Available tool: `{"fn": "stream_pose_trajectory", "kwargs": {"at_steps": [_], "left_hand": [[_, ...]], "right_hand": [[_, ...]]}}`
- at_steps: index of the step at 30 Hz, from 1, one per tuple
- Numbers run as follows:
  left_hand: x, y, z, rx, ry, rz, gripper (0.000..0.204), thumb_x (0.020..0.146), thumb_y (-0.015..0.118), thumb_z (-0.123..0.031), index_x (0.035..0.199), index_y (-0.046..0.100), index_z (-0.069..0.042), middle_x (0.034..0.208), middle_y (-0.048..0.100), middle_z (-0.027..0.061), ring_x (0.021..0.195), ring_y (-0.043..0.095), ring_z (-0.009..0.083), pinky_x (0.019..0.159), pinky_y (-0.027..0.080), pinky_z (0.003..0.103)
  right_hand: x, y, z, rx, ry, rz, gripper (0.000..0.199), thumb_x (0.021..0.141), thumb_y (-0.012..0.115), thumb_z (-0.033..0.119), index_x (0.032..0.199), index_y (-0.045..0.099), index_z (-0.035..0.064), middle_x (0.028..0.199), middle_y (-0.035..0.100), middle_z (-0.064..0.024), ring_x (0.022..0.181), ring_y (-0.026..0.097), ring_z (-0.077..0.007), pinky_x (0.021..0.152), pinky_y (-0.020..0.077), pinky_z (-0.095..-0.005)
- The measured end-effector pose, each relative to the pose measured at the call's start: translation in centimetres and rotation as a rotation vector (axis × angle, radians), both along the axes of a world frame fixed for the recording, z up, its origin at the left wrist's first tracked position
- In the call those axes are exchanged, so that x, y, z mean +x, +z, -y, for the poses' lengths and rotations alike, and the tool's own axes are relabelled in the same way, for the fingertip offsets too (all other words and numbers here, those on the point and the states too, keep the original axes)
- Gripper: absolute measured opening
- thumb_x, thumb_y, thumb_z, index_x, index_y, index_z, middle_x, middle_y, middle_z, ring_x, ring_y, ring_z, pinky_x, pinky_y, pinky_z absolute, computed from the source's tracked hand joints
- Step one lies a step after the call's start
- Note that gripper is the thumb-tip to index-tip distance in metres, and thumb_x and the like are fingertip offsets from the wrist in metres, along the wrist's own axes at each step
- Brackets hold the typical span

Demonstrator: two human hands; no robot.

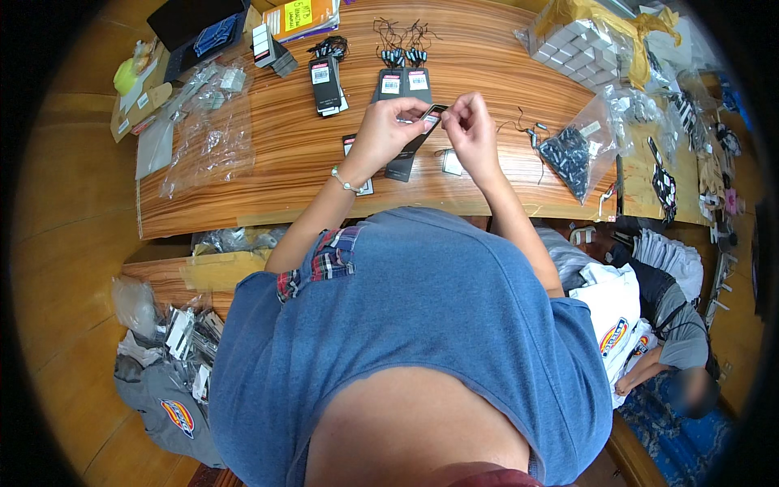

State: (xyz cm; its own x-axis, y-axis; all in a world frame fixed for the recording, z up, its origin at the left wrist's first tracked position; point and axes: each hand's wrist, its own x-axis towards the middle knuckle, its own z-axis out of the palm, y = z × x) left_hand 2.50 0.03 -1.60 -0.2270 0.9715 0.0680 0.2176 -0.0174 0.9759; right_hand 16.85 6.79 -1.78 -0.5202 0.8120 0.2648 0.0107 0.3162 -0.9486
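The left hand (388, 130) and the right hand (469, 130) were up over the table (268, 170), close together. Both pinched one black tag (422, 130) between fingers and thumb. The other fingers were curled in. The tag was long and thin, with a small white sticker near its top end. It slanted down from the hands toward the table. A thin bracelet (347, 183) sat on the left wrist.

The table was wood with dark stripes. Just past the hands, on the far side of the tag, lay two tags with strings (403, 79), side by side. To the left of those was a small pile of black tags (326, 81). More black tags lay flat right under the held tag. Far to the left of the tag lay clear plastic bags (207, 134). To the right of the tag was a clear bag of small black bits (572, 154). Beyond that bag sat a stack of small white boxes (576, 49).

Below the table, left of the person, a grey shirt (166, 406) lay on the wood floor (65, 268). On the right, another person (673, 341) sat low beside white shirts (621, 321).
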Motion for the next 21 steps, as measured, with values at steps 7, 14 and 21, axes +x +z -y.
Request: {"fn": "stream_pose_trajectory", "kwargs": {"at_steps": [7,14,21], "left_hand": [[0.1,0.1,-0.3,-0.007,-0.018,-0.072,0.021,0.075,0.064,-0.006,0.094,0.062,0.002,0.083,0.066,0.0106,0.074,0.062,0.0131,0.067,0.050,0.025],[1.0,1.3,0.2,-0.036,-0.008,-0.124,0.022,0.074,0.064,-0.004,0.095,0.062,0.001,0.083,0.065,0.0105,0.076,0.062,0.0142,0.069,0.050,0.027],[1.9,1.6,0.2,0.235,0.130,-0.367,0.018,0.075,0.057,-0.002,0.092,0.064,-0.003,0.085,0.063,0.0104,0.076,0.061,0.0222,0.066,0.048,0.031]], "right_hand": [[0.0,-0.7,-0.5,0.212,-0.017,0.111,0.017,0.078,0.054,-0.005,0.082,0.040,0.0035,0.065,0.048,-0.0052,0.062,0.051,-0.0081,0.051,0.0397,-0.0239],[-0.1,-1.1,-0.3,-0.083,-0.017,0.021,0.014,0.080,0.053,-0.003,0.082,0.041,0.0032,0.067,0.056,-0.0078,0.064,0.055,-0.0107,0.053,0.0426,-0.0250],[0.2,-0.6,-1.4,-0.502,0.124,-0.208,0.025,0.084,0.051,-0.002,0.108,0.046,-0.0013,0.077,0.062,-0.0101,0.068,0.058,-0.0114,0.064,0.0465,-0.0216]]}}
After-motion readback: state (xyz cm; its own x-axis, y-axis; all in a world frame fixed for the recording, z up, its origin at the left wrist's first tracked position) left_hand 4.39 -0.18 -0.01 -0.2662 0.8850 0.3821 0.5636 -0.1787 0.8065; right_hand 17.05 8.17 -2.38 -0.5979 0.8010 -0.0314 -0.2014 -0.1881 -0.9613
